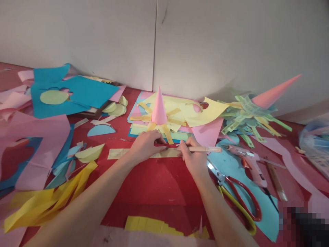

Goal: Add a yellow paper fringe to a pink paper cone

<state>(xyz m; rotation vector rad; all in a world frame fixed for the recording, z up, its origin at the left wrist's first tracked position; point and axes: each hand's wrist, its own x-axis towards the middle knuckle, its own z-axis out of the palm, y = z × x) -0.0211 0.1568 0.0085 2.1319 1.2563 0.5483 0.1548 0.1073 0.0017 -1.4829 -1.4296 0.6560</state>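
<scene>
My left hand (146,145) rests on a pale yellow paper strip (115,153) lying flat on the red surface. Its thumb and forefinger are apart, with the fingertips near the strip's middle. My right hand (193,158) is closed around a slim beige pen (210,149), whose tip points left over the same strip. Just beyond my hands, a pink paper cone (159,109) stands upright with yellow paper strips spread around its base. Beside my right wrist lie scissors (239,190) with red and yellow handles.
Right of the scissors are a pink glue gun (250,159) and light blue paper (267,211). A second cone (276,92) tilts on green strips. Blue sheets (95,91), yellow strips (56,199) and pink cut paper (48,130) crowd the left. A white wall (218,44) stands behind.
</scene>
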